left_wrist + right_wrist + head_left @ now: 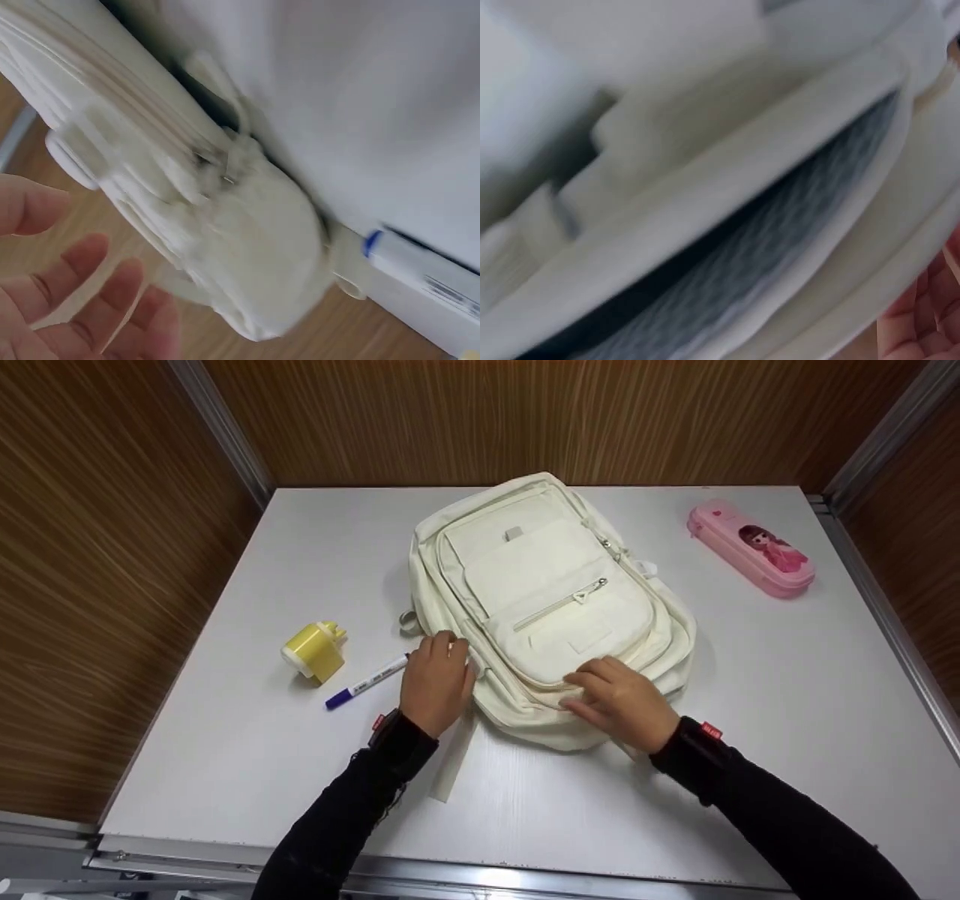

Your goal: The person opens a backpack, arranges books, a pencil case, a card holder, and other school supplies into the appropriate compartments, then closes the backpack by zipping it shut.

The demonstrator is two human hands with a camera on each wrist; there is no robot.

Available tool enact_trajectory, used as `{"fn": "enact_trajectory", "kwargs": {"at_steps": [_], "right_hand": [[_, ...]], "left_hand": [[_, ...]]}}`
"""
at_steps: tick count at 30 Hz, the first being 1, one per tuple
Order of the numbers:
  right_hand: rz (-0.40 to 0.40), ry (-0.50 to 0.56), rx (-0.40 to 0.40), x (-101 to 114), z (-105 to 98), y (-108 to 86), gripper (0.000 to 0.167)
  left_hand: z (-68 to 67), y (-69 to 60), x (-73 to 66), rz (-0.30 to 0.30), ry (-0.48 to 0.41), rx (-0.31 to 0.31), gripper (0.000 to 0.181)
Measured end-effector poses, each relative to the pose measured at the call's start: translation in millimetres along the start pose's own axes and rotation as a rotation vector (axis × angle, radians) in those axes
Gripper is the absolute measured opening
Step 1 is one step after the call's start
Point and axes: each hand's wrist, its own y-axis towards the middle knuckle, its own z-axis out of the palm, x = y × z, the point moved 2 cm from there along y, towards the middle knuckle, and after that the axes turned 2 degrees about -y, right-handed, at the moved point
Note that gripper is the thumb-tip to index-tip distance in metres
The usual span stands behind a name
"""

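left hand (437,684), right hand (624,702): fingers are standing loosely apart, gripping nothing
backpack (555,562): is lying face-up, likely for access

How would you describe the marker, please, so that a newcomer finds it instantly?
Find the cream backpack on the white table. The marker lies left of it, beside the left hand: slim, white and blue-capped, unlike the chunky yellow object.

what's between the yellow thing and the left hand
In the head view, a white marker lies on the table between the yellow thing and the left hand, its blue-purple cap pointing away from the hand.
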Motion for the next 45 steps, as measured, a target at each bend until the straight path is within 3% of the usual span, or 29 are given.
{"fn": "enact_trajectory", "kwargs": {"at_steps": [3,6,10,13,16,19,23,31,39,45], "right_hand": [[0.169,0.006,-0.016,-26.7,-14.7,0.6,0.026],[0.39,0.019,-0.001,-59.1,-29.1,-1.2,0.025],[0.648,0.01,0.034,-102.5,-43.1,-7.6,0.029],[0.785,-0.003,0.095,-127.3,-48.0,-14.0,0.034],[0.871,0.007,0.178,-143.2,-47.9,-21.0,0.04],[0.906,0.019,0.226,-150.7,-45.9,-26.3,0.043],[0.915,0.021,0.23,-152.2,-45.2,-28.5,0.041],[0.913,0.03,0.252,-146.6,-47.9,-30.8,0.039],[0.919,0.04,0.247,-136.6,-49.2,-37.3,0.039],[0.931,0.048,0.258,-129.5,-50.3,-40.6,0.038]], "left_hand": [[-0.2,-3.8,-16.9,0.017,-0.032,0.05,0.033],[0.9,-10.0,-33.7,0.046,-0.055,0.115,0.05],[2.8,-19.3,-53.0,0.114,-0.055,0.141,0.06],[3.9,-24.9,-64.2,0.157,-0.026,0.153,0.063],[5.7,-29.2,-71.5,0.188,0.007,0.183,0.062],[8.4,-32.3,-74.9,0.207,0.018,0.187,0.05],[11.5,-33.1,-74.2,0.218,0.005,0.151,0.033],[13.7,-31.2,-65.0,0.255,0.003,0.042,0.026],[11.9,-29.5,-51.7,0.245,-0.045,0.068,0.015],[9.2,-28.8,-44.5,0.232,-0.08,0.094,0.018]]}}
